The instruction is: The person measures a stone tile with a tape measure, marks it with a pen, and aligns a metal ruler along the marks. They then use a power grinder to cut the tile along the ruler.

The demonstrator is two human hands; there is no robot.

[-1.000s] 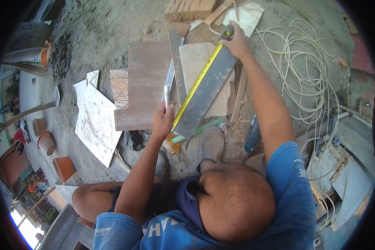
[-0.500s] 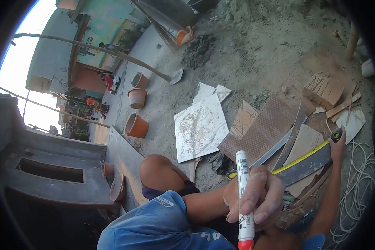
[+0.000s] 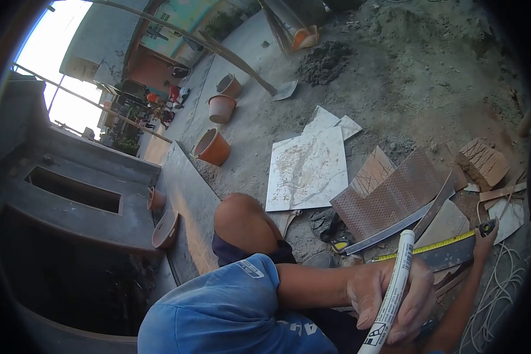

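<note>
My left hand is closed around a white marker, held at a tilt close to the camera. The marker's lower end runs out of view. At the right, my right hand grips the black and yellow case of a tape measure. Its yellow blade is pulled out to the left along a long dark grey strip. Part of the strip and the blade's far end region lie close to my left hand, which hides some of the strip.
White tile pieces, a brown patterned panel and broken offcuts lie on the dusty ground. A yellow and black tool lies near my foot. Pale cable is coiled at right. Orange buckets and a shovel stand beyond; people are farther off.
The view has shifted, so the surroundings sit farther right. My left hand with the marker has moved right in view, and the marker leans more. The tape measure stays in my right hand.
</note>
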